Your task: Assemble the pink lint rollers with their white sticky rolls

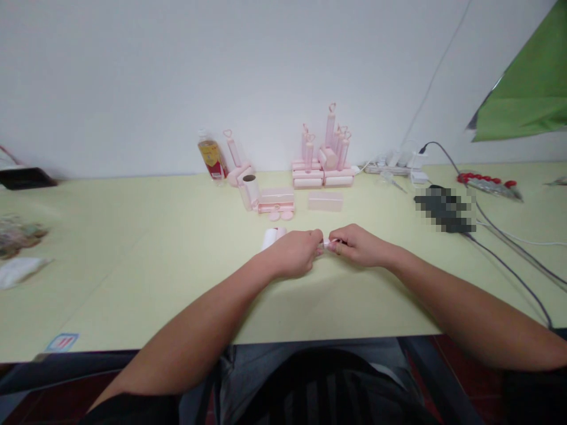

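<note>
From my remote seat I list, left to right: one dark flat object; one white crumpled item, blurred; one bottle of amber liquid, near the wall; one pink tube with a heart-shaped loop, tilted beside it; one roll, its dark open end up; one translucent cover behind a pink open holder; two pink discs before that; one translucent box; one stack of pink-and-white rollers bearing upright loop-topped tubes; one power strip; one black item, pixelated, with cables; one packet with red pieces. Nearest obstruction: a white-and-pink roller just beyond my left hand, partly covered by it. Item in hand: one small clear-and-pink piece, above the table's near half, between both hands, mostly hidden by fingers. Left hand: closed around its left end. Right hand: thumb and fingers pinching its right end.
</note>
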Action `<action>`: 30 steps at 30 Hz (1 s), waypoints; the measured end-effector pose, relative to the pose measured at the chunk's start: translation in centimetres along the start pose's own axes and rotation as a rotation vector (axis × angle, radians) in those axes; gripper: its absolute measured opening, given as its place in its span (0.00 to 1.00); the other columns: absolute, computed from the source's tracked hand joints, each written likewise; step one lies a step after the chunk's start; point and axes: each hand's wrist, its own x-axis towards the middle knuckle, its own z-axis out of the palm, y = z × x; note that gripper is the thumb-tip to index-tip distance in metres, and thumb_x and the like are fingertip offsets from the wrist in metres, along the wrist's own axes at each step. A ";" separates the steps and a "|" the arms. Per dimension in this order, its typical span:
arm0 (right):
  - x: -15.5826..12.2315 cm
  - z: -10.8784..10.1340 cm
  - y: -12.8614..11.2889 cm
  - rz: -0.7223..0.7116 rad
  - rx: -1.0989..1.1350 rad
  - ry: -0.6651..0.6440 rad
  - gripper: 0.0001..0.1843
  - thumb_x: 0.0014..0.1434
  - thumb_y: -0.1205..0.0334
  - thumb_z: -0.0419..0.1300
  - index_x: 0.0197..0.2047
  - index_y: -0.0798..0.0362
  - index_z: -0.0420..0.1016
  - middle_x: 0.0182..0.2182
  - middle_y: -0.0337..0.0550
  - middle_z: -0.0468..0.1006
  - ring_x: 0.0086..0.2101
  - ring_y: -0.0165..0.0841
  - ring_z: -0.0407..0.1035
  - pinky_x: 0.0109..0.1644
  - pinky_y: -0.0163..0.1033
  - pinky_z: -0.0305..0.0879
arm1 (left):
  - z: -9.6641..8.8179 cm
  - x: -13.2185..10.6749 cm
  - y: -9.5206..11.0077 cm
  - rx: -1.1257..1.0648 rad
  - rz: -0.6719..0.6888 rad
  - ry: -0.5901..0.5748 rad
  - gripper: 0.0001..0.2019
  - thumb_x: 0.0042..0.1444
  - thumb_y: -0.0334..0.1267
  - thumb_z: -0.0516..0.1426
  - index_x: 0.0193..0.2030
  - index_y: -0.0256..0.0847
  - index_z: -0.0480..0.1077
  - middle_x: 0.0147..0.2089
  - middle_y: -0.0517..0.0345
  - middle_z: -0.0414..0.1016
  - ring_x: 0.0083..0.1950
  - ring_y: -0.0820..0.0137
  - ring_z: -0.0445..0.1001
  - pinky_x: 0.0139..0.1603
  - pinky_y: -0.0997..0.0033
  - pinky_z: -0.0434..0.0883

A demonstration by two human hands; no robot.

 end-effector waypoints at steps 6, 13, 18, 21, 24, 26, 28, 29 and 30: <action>-0.2 -0.1 -0.4 -0.001 -0.023 -0.053 0.17 0.68 0.56 0.53 0.27 0.53 0.64 0.22 0.37 0.65 0.25 0.29 0.57 0.33 0.38 0.47 | 0.3 -0.4 0.2 -0.026 0.038 0.002 0.08 0.67 0.41 0.50 0.45 0.40 0.63 0.40 0.46 0.79 0.41 0.56 0.79 0.33 0.64 0.66; 0.1 0.9 0.0 0.075 0.147 -0.082 0.17 0.62 0.54 0.60 0.25 0.53 0.65 0.21 0.36 0.62 0.24 0.28 0.53 0.32 0.38 0.45 | 1.1 -0.2 0.0 -0.029 0.035 -0.036 0.09 0.66 0.42 0.51 0.45 0.40 0.65 0.39 0.46 0.79 0.41 0.55 0.80 0.35 0.63 0.68; 0.5 1.5 0.8 0.265 0.472 -0.103 0.25 0.63 0.40 0.54 0.25 0.51 0.61 0.17 0.33 0.60 0.19 0.26 0.51 0.24 0.35 0.48 | 0.8 0.1 -0.2 -0.026 0.007 0.014 0.09 0.67 0.42 0.50 0.46 0.40 0.65 0.42 0.46 0.79 0.43 0.55 0.79 0.37 0.63 0.69; 0.5 1.1 0.9 0.399 0.651 -0.140 0.26 0.63 0.36 0.48 0.27 0.49 0.59 0.15 0.30 0.55 0.14 0.25 0.45 0.16 0.35 0.43 | 0.5 0.3 0.2 0.000 -0.014 0.066 0.10 0.68 0.42 0.50 0.47 0.39 0.65 0.44 0.46 0.79 0.45 0.56 0.79 0.38 0.63 0.69; 0.4 0.6 0.8 0.473 0.755 -0.193 0.24 0.61 0.36 0.50 0.27 0.48 0.60 0.15 0.29 0.54 0.13 0.26 0.44 0.13 0.35 0.43 | 0.5 0.6 0.4 0.037 -0.020 0.079 0.10 0.67 0.43 0.50 0.47 0.38 0.66 0.44 0.47 0.79 0.44 0.55 0.79 0.38 0.61 0.69; 0.3 0.5 0.8 0.495 0.772 -0.197 0.23 0.61 0.38 0.51 0.27 0.49 0.61 0.15 0.30 0.55 0.13 0.26 0.45 0.14 0.35 0.44 | 0.6 0.7 0.4 0.054 -0.009 0.079 0.11 0.68 0.43 0.50 0.47 0.38 0.66 0.44 0.47 0.79 0.44 0.55 0.79 0.38 0.60 0.70; 0.4 0.6 0.8 0.500 0.747 -0.156 0.24 0.62 0.38 0.51 0.28 0.49 0.62 0.15 0.31 0.57 0.13 0.26 0.48 0.14 0.35 0.45 | 0.6 0.7 0.3 0.065 0.003 0.083 0.12 0.68 0.43 0.50 0.48 0.38 0.66 0.45 0.47 0.79 0.45 0.55 0.79 0.40 0.60 0.70; 0.4 0.7 0.8 0.493 0.719 -0.116 0.24 0.63 0.39 0.52 0.28 0.50 0.63 0.15 0.32 0.59 0.14 0.27 0.49 0.15 0.35 0.46 | 0.6 0.8 0.1 0.068 0.004 0.082 0.11 0.68 0.43 0.50 0.48 0.38 0.67 0.45 0.47 0.79 0.45 0.55 0.78 0.41 0.60 0.70; 0.4 0.8 0.7 0.480 0.685 -0.065 0.23 0.63 0.39 0.53 0.28 0.50 0.64 0.16 0.32 0.61 0.15 0.27 0.51 0.17 0.35 0.47 | 0.6 0.8 0.0 0.069 0.000 0.078 0.11 0.68 0.43 0.50 0.48 0.38 0.67 0.45 0.47 0.79 0.46 0.56 0.78 0.41 0.60 0.70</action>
